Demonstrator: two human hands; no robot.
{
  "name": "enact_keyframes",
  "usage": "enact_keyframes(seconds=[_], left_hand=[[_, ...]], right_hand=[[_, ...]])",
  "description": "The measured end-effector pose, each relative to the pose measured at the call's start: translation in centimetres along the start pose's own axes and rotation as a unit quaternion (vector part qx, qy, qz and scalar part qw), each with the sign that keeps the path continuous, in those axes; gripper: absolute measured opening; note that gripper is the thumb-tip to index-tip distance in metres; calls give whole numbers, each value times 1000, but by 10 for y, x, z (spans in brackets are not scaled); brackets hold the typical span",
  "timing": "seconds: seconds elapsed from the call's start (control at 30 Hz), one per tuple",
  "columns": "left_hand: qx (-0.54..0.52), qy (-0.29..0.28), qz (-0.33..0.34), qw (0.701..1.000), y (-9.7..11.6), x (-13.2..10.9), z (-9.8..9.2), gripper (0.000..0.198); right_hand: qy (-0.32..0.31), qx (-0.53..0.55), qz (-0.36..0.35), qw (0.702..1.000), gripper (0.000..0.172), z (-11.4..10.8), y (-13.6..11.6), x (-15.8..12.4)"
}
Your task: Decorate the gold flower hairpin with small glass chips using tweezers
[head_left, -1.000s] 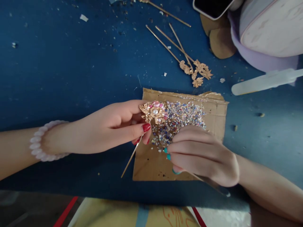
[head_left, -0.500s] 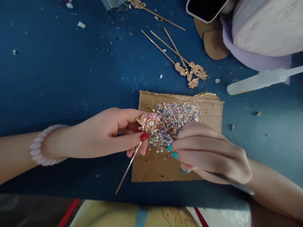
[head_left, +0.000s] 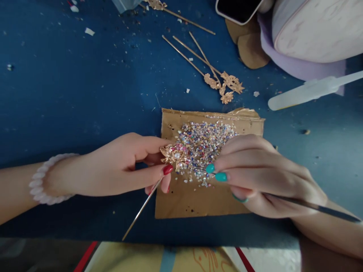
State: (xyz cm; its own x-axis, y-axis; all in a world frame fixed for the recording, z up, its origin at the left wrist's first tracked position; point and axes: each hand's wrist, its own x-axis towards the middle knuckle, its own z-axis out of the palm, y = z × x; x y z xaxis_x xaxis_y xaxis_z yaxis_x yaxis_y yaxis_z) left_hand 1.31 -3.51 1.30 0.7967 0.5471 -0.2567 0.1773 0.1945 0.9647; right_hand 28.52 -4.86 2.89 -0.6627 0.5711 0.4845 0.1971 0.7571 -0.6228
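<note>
Blue tabletop (head_left: 70, 87); left grip (head_left: 121, 166) pinching hairpin (head_left: 175, 155), right grip (head_left: 263, 175) curled round tool (head_left: 314, 206).

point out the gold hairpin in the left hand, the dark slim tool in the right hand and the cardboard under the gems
gold hairpin (head_left: 176, 155), head view, on its ornate head
dark slim tool (head_left: 316, 207), head view, on its rear shaft
cardboard (head_left: 180, 203), head view, on its bare lower part

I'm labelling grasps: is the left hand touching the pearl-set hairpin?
Touching: the head view shows the left hand holding the pearl-set hairpin, thumb over its stem.
</note>
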Motion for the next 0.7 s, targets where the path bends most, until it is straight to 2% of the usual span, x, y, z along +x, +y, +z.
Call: enact_keyframes(seconds=[0.17, 0.33, 0.5, 0.7], left_hand=[[10, 0, -19, 1000, 1, -1, 2, 33], [-46, 33, -45, 997, 1, -4, 7, 48], [-62, 31, -43, 997, -1, -4, 7, 46], [-71, 7, -26, 997, -5, -4, 5, 46]], right_hand=[[14, -34, -32, 999, 12, 4, 3, 1], [23, -63, -48, 997, 17, 8, 5, 3], [13, -83, -29, 996, 16, 9, 1, 2], [7, -85, -42, 995, 14, 8, 4, 2]])
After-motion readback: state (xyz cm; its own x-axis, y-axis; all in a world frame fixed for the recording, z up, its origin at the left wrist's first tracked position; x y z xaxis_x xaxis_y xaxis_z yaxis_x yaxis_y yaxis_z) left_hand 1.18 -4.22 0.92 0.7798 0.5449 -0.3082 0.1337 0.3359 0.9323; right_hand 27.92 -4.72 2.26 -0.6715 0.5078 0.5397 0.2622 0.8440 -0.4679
